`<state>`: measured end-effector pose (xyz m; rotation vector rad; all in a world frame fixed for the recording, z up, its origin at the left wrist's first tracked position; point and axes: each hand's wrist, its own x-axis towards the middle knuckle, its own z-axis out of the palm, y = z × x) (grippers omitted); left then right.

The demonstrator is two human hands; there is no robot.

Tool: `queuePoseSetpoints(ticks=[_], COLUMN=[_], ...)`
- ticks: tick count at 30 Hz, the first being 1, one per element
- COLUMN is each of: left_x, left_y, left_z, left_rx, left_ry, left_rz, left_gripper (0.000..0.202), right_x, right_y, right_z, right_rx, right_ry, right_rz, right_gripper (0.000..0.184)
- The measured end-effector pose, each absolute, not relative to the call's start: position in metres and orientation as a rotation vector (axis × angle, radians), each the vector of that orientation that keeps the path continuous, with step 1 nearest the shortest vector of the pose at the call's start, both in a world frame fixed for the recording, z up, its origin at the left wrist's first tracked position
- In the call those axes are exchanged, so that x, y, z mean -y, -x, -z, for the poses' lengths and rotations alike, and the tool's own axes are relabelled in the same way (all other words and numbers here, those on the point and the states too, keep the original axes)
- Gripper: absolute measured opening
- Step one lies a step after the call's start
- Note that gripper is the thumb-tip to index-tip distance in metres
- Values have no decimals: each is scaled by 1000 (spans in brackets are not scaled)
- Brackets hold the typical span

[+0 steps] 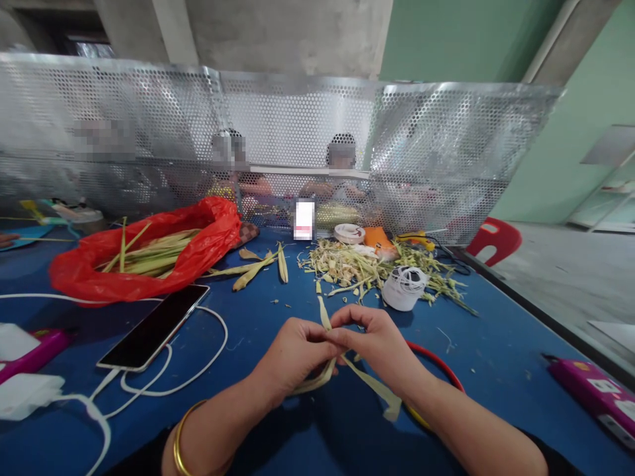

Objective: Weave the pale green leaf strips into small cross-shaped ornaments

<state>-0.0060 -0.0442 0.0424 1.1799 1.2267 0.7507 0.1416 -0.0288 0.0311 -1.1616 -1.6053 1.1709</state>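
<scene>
Pinching pale leaf strips (pixel 374 383), left hand (pixel 292 350) and right hand (pixel 370 336) meet while a red bag (pixel 124 288) holds long leaves (pixel 163 256).

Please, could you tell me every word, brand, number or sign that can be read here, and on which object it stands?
No text can be read with certainty.
Purple item at far right: white marks, too blurred to read.
Upright screen: pixelated, unreadable.
Lying phone: dark screen, no text visible.
</scene>
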Motion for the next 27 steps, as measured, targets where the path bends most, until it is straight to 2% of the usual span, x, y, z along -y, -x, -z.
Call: queuePoseSetpoints(ticks=[4,9,13,17,21,27], left_x=[44,43,44,44,39,35], left_y=[2,2,2,7,16,22], left_z=[-41,-38,-40,-42,-44,-45], left_rx=[-1253,-1179,-1135,-1108,-1077,-1147], left_ry=[-1117,-1120,-1113,-1062,-949,-972], left_rz=[-769,-745,-714,-726,-832,-919], left_gripper=[9,9,7,22,36,32], right_x=[31,35,35,26,13,10], right_y=[-139,-137,-137,-144,-156,-161], right_z=[-34,-33,-30,-30,-35,-36], right_rx=[1512,1522,1507,1626,1819,2004], right_ry=[1124,1158,1160,1127,1031,1045], right_rz=[-1333,-1111,-1122,-1056,-1020,-614], right_gripper=[13,6,6,11,23,13])
